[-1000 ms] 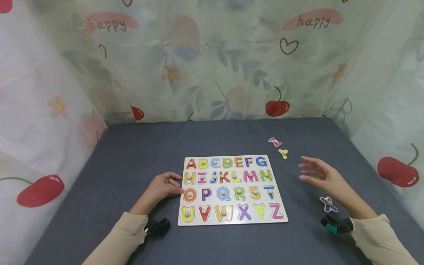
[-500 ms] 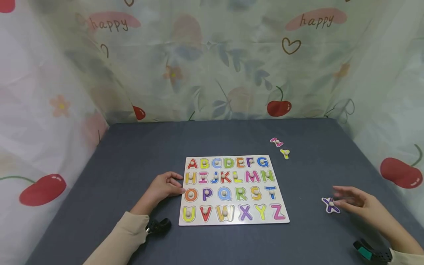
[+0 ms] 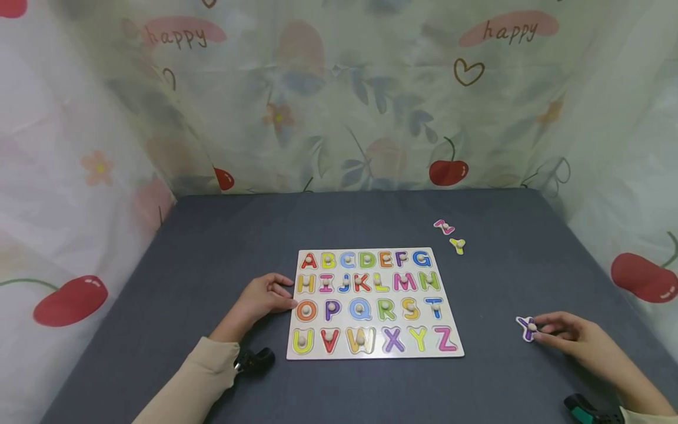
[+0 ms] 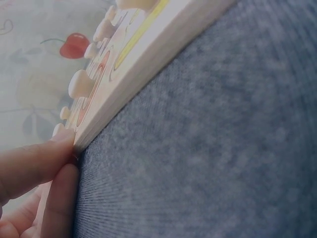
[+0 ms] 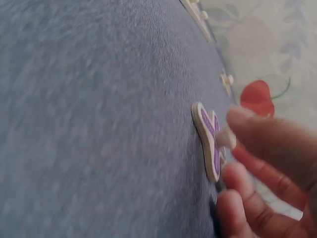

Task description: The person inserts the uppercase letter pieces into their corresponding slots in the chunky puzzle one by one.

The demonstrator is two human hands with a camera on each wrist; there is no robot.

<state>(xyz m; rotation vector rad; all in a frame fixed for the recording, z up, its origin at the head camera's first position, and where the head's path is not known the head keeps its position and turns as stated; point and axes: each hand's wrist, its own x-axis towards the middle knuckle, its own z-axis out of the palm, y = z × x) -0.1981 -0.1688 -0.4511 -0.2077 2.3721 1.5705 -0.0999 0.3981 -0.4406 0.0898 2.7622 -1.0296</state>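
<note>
At the left edge of a white alphabet puzzle board (image 3: 375, 353), my left hand (image 3: 265, 296) holds the rim, thumb on top. Close up in the left wrist view, the thumb and a finger (image 4: 62, 198) press against the board's corner side. Far right, my right hand (image 3: 582, 341) has thumb and fingers around the wooden knob of a purple letter X piece (image 3: 526, 328). In the right wrist view, the X piece (image 5: 210, 141) lies close to the tablecloth, and the thumb (image 5: 272, 141) overlaps its knob.
A pink Z piece (image 3: 444, 227) and a yellow Y piece (image 3: 458, 245) lie beyond the board's upper right corner. Knobbed letters A to W sit in the board; printed X, Y and Z spots show no knobs. A patterned curtain (image 3: 339, 106) surrounds the dark table (image 3: 238, 235).
My right hand has moved back and to the right, from beside the board down to the X piece, and its fingers have closed around the knob. My left hand stays at the board's edge.
</note>
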